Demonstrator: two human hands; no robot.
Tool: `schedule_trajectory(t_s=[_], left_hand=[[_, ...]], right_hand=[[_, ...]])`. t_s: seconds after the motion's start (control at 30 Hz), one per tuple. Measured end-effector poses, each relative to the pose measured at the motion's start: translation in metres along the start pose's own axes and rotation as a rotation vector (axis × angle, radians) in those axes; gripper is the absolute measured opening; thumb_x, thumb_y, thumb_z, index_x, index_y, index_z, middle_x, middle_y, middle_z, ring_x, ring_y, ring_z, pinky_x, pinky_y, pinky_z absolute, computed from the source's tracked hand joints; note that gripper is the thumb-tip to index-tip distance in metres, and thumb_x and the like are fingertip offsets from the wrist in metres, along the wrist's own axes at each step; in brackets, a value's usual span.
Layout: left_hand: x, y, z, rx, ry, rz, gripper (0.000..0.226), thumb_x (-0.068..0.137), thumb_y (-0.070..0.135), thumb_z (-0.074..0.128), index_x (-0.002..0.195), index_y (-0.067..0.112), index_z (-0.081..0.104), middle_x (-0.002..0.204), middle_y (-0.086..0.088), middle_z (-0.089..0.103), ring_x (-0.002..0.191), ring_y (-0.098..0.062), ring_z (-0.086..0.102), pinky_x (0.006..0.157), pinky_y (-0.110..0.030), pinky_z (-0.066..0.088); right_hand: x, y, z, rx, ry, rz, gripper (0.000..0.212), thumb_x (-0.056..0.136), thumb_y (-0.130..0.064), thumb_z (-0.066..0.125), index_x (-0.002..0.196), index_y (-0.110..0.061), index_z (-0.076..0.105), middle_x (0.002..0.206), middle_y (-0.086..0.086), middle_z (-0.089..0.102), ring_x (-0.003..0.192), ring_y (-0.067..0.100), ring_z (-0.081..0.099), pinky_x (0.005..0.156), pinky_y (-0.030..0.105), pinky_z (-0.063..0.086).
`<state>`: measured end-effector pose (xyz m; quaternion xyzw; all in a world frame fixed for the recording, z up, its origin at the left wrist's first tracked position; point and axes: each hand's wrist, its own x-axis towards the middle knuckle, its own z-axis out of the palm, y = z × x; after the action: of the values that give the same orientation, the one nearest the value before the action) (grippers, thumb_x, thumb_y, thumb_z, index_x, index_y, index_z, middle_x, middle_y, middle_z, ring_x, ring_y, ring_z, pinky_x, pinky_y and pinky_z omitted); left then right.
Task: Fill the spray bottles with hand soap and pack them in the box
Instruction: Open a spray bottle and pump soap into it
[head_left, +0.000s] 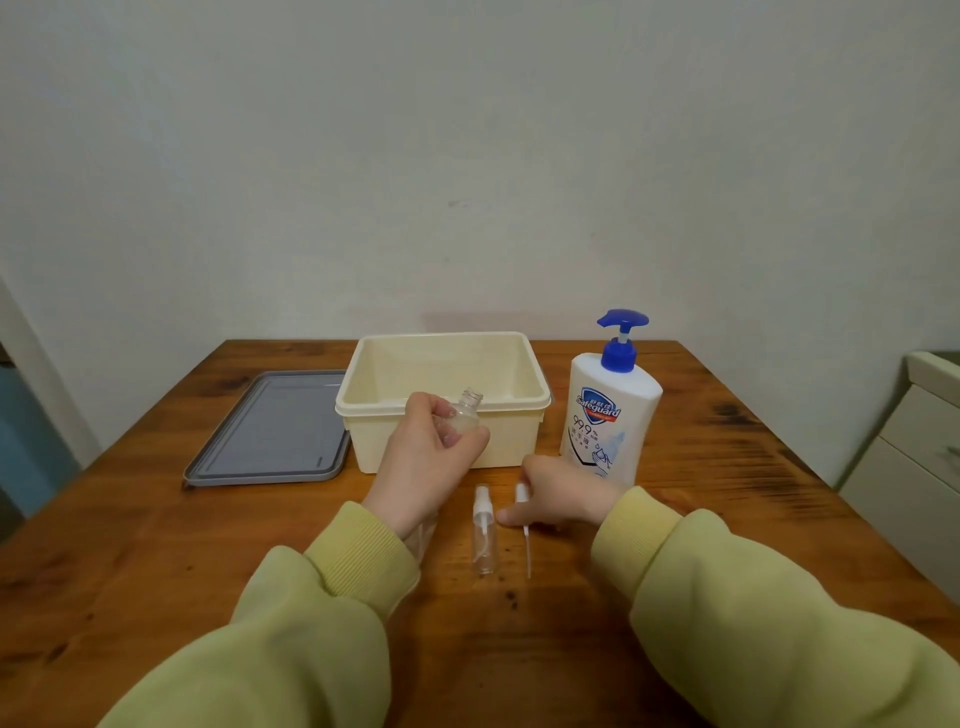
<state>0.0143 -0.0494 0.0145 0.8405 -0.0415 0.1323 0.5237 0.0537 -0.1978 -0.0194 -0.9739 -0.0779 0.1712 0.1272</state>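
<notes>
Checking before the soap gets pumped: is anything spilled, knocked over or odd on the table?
No spill shows. The capped spray bottle and the loose spray head lie flat on the table; the box is empty, its lid beside it.

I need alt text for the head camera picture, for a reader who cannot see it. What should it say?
A person's left hand holds an uncapped clear spray bottle above a wooden table, while the right hand touches its detached spray head lying there. A second, capped bottle lies between the hands; behind stand an open cream box, its grey lid and a hand soap pump bottle.
</notes>
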Motion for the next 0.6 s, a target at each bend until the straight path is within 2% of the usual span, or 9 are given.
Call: schedule_trajectory(t_s=[0.1,0.2,0.37,0.47,0.6], left_hand=[[0.001,-0.001,0.004,-0.016,-0.011,-0.011,0.032,0.082,0.027,0.062,0.104,0.014,0.043,0.077,0.003,0.050,0.071,-0.011,0.050,0.070,-0.027,0.045],[0.005,-0.001,0.011,-0.038,-0.020,-0.039,0.034,0.081,0.030,0.063,0.103,0.014,0.043,0.081,0.000,0.053,0.079,-0.018,0.054,0.078,-0.035,0.049],[0.014,0.007,0.028,-0.091,-0.039,-0.042,0.032,0.081,0.027,0.062,0.102,0.017,0.041,0.076,0.001,0.050,0.075,-0.018,0.053,0.072,-0.034,0.046],[0.022,0.013,0.040,-0.103,-0.061,-0.005,0.029,0.082,0.021,0.060,0.104,0.014,0.043,0.078,0.001,0.050,0.076,-0.017,0.053,0.074,-0.035,0.048],[0.036,0.022,0.054,-0.096,-0.045,0.039,0.028,0.082,0.022,0.063,0.103,0.014,0.045,0.078,0.006,0.050,0.072,-0.010,0.049,0.076,-0.031,0.045]], right_hand=[[-0.003,0.002,-0.001,0.010,-0.003,-0.004,0.056,0.083,-0.049,0.060,0.121,-0.011,0.046,0.118,0.006,0.056,0.096,0.018,0.053,0.086,0.032,0.048],[-0.008,0.005,-0.005,0.042,0.023,-0.005,0.056,0.085,-0.046,0.060,0.123,-0.008,0.046,0.123,0.008,0.055,0.108,0.022,0.054,0.088,0.031,0.047],[-0.024,0.009,-0.025,0.102,0.141,-0.037,0.040,0.092,-0.033,0.054,0.123,-0.008,0.050,0.123,0.009,0.056,0.112,0.022,0.054,0.090,0.026,0.044],[-0.034,0.010,-0.046,0.153,0.221,-0.075,0.030,0.094,-0.026,0.051,0.118,-0.010,0.055,0.117,0.007,0.060,0.101,0.017,0.056,0.082,0.022,0.043],[-0.049,0.015,-0.081,0.305,0.348,-0.170,0.019,0.096,-0.018,0.046,0.102,-0.011,0.062,0.085,0.002,0.064,0.076,0.011,0.060,0.075,0.025,0.053]])
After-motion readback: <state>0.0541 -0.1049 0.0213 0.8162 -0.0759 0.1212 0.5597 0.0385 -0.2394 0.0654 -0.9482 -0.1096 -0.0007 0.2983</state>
